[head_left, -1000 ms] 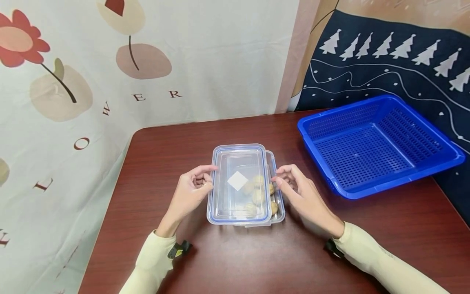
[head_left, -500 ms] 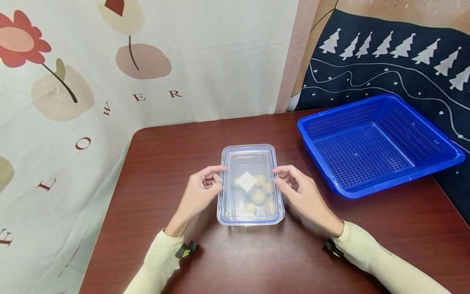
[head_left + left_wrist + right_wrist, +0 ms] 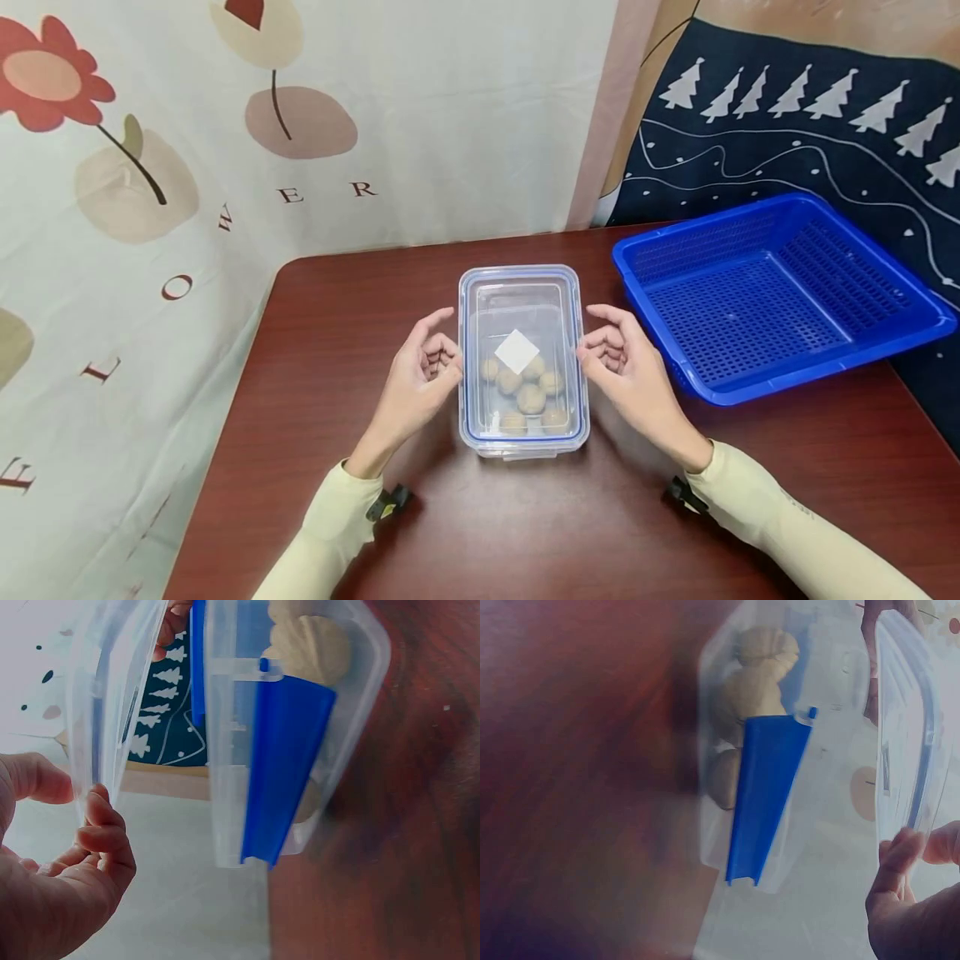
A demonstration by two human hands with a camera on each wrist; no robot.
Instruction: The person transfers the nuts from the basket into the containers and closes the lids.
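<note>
Both hands hold a clear rectangular lid (image 3: pixel 487 304) with a blue seal and a white diamond label (image 3: pixel 517 352). My left hand (image 3: pixel 416 379) pinches its left edge between thumb and curled fingers; my right hand (image 3: pixel 630 379) does likewise at the right edge. Under the lid stands a clear plastic box (image 3: pixel 225 787) holding several round, ridged tan walnuts (image 3: pixel 319 649). Blue side clips (image 3: pixel 289 765) hang down along the box, as the left clip does in the left wrist view. A gap shows between lid and box in both wrist views.
A blue perforated basket (image 3: pixel 735 308) stands at the back right of the dark red-brown table (image 3: pixel 345 308). Behind the table hang a pale flower-print cloth (image 3: pixel 465 117) and a dark cloth with white trees (image 3: pixel 787 142).
The lid has moved right, from offset left of the box to over it. Its far end now reaches farther up the head view. My left hand has come rightward with it.
</note>
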